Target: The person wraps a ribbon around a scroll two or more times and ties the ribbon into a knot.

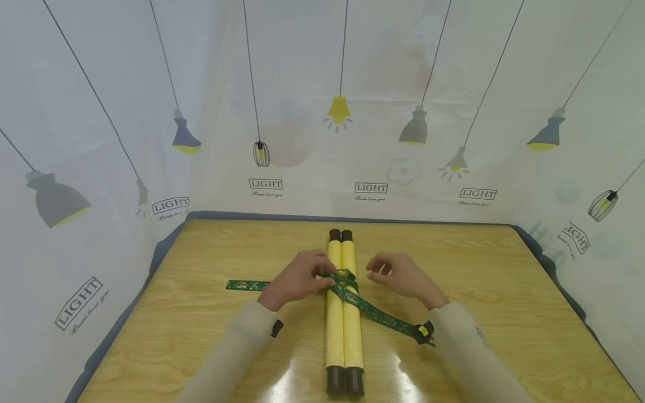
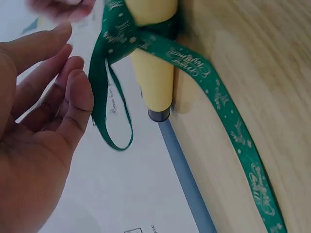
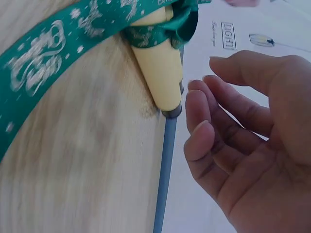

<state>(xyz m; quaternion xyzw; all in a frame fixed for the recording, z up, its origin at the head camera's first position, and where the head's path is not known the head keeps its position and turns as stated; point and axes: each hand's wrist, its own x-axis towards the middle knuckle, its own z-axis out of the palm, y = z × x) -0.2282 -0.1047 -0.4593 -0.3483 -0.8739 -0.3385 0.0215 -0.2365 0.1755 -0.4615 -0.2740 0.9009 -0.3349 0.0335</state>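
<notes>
Two yellow rods (image 1: 335,330) with dark end caps lie side by side, lengthwise on the table. Around their middle goes a green ribbon (image 1: 380,317) printed with pale festive lettering, crossed on top, with a loose loop (image 2: 127,138) standing up. My left hand (image 1: 302,277) is at the crossing, its fingertips beside the ribbon loop. In the left wrist view its thumb and fingers are apart, with no ribbon between them. To the right of the rods my right hand (image 1: 403,277) hovers with loosely bent fingers, holding nothing. One ribbon tail stretches left, the other toward the right wrist.
The wood-grain table (image 1: 201,347) has a blue-grey edge (image 1: 353,217). Behind and beside it hangs a pale sheet (image 1: 312,61) printed with lamps. A dark wrist strap (image 1: 423,333) overlaps the right ribbon tail in the head view.
</notes>
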